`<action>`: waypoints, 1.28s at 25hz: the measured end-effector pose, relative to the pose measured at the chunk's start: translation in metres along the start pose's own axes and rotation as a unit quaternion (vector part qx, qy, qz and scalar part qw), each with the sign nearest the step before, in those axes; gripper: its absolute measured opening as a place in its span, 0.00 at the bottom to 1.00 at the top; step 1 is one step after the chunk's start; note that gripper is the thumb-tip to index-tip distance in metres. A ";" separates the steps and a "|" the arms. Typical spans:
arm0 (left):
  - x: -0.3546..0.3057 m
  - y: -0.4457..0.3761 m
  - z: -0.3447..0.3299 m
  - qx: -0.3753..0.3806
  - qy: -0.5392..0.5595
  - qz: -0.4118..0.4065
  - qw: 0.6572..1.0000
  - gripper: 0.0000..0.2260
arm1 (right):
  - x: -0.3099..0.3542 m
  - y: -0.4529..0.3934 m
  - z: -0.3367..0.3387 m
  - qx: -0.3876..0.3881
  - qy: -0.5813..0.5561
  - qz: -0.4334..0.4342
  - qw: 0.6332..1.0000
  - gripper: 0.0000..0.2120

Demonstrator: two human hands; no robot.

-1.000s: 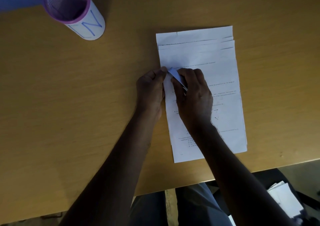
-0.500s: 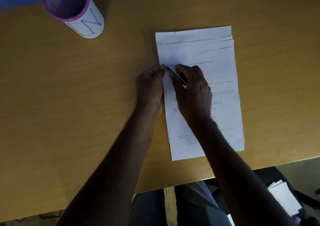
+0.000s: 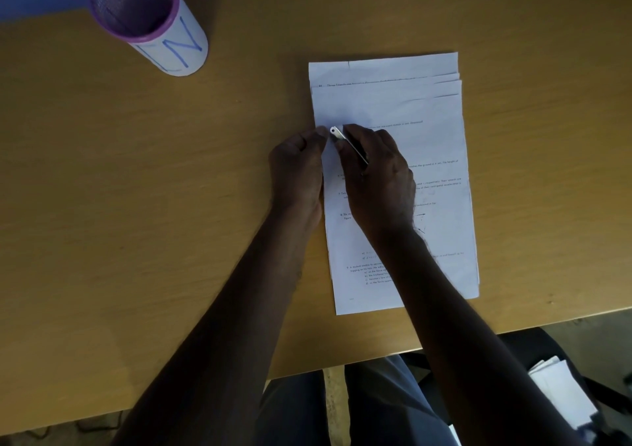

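Just turned the metal clip (image 3: 337, 133) edge-on, holed tip at the left edge of the paper stack (image 3: 410, 110) on the worktop (image 3: 171, 206). Grips it in right hand (image 3: 379, 175) fingers, left hand (image 3: 297, 168) pinching that edge; likely ready to slide on

- Right hand (image 3: 378, 179) pinches a thin metal strip (image 3: 338, 134) over the paper stack (image 3: 427, 110).
- Left hand (image 3: 297, 168), fingers curled, sits at the stack's left edge.
- Purple-rimmed cup (image 3: 178, 49) stands well apart on the table (image 3: 136, 206).
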State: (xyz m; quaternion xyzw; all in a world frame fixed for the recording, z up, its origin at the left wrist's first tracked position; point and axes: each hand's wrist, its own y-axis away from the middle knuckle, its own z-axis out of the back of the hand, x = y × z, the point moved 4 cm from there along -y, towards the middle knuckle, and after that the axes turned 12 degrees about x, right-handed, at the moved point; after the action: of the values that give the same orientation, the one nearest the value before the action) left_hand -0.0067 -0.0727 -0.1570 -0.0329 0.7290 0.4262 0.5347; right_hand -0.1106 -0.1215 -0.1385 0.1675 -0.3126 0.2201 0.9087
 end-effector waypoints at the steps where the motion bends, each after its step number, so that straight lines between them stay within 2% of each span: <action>1: -0.001 0.000 -0.001 -0.001 0.000 -0.004 1.000 0.12 | 0.001 0.000 0.000 0.000 0.004 0.000 1.000 0.17; 6: -0.002 0.001 -0.001 -0.002 0.006 -0.008 1.000 0.08 | 0.004 0.000 0.000 0.009 -0.001 -0.015 1.000 0.17; 12: -0.004 0.002 -0.001 -0.017 -0.005 -0.002 1.000 0.14 | 0.002 -0.006 0.004 0.031 -0.074 -0.042 0.996 0.17; 22: -0.003 0.002 -0.002 -0.022 0.006 -0.015 1.000 0.12 | 0.010 0.001 -0.005 -0.031 0.003 -0.063 0.998 0.17; 32: -0.006 0.005 -0.003 -0.026 -0.003 -0.005 1.000 0.13 | 0.003 -0.007 0.000 0.014 -0.145 -0.100 0.984 0.15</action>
State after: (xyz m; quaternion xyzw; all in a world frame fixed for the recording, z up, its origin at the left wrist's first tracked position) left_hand -0.0091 -0.0745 -0.1491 -0.0494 0.7155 0.4426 0.5383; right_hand -0.1048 -0.1261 -0.1376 0.2402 -0.4193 0.1058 0.8691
